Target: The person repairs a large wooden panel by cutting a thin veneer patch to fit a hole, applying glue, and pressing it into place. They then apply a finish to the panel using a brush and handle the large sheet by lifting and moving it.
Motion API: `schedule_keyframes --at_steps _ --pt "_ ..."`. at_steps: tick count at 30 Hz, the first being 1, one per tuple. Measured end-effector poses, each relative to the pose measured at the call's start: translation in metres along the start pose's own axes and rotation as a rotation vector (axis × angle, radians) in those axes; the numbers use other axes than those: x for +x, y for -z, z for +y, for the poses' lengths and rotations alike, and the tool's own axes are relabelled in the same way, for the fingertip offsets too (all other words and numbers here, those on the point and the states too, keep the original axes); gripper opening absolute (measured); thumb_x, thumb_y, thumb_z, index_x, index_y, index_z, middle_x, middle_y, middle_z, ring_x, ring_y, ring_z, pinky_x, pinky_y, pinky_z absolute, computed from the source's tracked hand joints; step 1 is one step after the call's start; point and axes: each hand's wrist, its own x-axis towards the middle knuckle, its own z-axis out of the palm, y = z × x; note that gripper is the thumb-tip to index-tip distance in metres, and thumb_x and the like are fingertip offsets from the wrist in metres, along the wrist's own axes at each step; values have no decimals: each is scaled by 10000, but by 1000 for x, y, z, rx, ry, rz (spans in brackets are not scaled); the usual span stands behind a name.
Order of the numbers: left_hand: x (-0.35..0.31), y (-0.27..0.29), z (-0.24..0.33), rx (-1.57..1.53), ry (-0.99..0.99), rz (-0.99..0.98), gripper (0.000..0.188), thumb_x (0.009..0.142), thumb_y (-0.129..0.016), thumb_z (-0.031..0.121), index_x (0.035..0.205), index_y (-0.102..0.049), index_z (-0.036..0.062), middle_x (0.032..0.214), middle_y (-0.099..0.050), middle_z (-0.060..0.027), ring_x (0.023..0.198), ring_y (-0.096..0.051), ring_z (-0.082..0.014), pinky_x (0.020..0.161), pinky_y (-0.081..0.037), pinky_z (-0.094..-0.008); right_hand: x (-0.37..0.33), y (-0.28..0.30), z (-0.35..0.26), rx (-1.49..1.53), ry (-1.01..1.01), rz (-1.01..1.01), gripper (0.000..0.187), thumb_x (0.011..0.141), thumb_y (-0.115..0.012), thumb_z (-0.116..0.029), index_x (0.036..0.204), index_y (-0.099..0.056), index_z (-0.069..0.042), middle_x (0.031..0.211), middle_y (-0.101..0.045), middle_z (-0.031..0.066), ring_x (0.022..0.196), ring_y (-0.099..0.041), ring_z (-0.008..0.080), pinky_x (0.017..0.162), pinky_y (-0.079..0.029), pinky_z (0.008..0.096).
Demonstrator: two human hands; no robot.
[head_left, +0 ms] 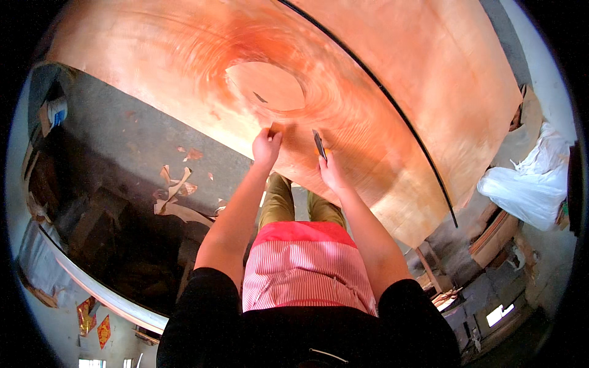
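Note:
A large sheet of reddish wood veneer (343, 92) lies spread in front of me on a raised surface. My right hand (331, 170) is closed round a utility knife (318, 145), its dark blade end pointing away from me over the sheet. Pinched in my left hand (265, 149), close to the sheet's near edge, is a small brown piece of veneer (275, 128). Just beyond both hands, a paler rounded patch (276, 84) sits in the swirling grain. A small dark sliver-shaped mark (260, 97) shows on that patch; whether it is a gap cannot be told.
A long thin black strip (392, 104) runs curving across the sheet on the right. Torn veneer scraps (175, 187) lie on the grey floor (141, 132) at left. White plastic bags (527, 184) stand at far right, near stacked boards (494, 236).

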Motion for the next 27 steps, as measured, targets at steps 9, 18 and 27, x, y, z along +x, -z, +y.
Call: schedule_keyframes --at_steps 9,18,27 --pt "-133 68 -111 -211 377 -213 215 740 -443 115 870 -611 81 647 -598 -74 538 -577 -144 510 -456 -280 -86 38 60 -48 -133 -96 126 850 -398 -158 931 -429 -67 569 -456 15 417 -421 93 354 -337 229" --pt "-290 118 -171 -181 464 43 200 736 -466 150 851 -589 44 648 -605 -85 579 -592 -156 507 -466 -292 -143 81 43 -100 -318 -262 144 877 -360 -205 839 -367 -67 569 -466 31 360 -384 90 306 -321 224" --pt "-440 78 -182 -441 528 315 178 801 -452 151 850 -593 53 624 -604 -49 483 -561 -123 481 -452 -253 -157 85 27 -243 -147 -481 152 873 -362 -190 960 -393 -70 604 -489 56 378 -395 97 327 -338 239"
